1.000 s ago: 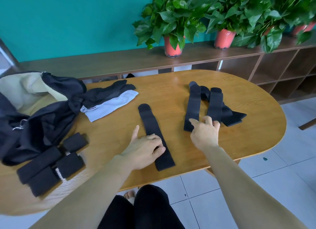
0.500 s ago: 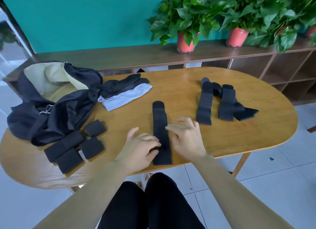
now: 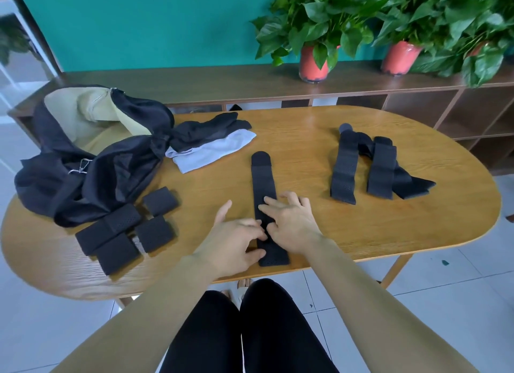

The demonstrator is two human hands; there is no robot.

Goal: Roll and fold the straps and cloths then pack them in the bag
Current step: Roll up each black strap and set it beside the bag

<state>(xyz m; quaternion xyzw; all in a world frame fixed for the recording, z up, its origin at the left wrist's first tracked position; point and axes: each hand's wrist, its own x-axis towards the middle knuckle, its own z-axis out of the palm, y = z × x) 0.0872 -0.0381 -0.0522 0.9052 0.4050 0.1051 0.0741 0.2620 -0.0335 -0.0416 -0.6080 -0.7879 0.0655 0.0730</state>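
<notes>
one long black strap (image 3: 263, 177) lies flat on the desk (image 3: 306, 133), running away from the person. its near end stops just short of the desk's front edge. both hands are on its near half.

right hand (image 3: 296, 229): fingers (image 3: 271, 205) spread and fairly straight, laid across the strap, pressing it down. left hand (image 3: 236, 244): thumb out to the side, fingers bent, tips at the strap's left edge. cannot tell whether they pinch that edge or only rest on it.

left side: the bag (image 3: 91, 164) slumps open, pale lining showing. just in front of it is a cluster of folded straps (image 3: 116, 233), still on the desk. behind the flat strap, a black cloth (image 3: 214, 126) and a pale cloth (image 3: 217, 150) overlap, touching the bag's mouth. right side, well apart from the hands: two more long straps (image 3: 345, 166) lie over a dark cloth (image 3: 411, 186), unfolded.

judgement: the step in hand is the start of folding or rolling the middle strap. it lies smoothed out, with no turn made yet. the task looks part way along. some straps are done, three straps and the cloths remain, and nothing shows inside the bag.

the next move calls for lifting the near end and turning it squarely onto itself, edges lined up. the other hand should pin the strap so it does not slide on the smooth wood.
</notes>
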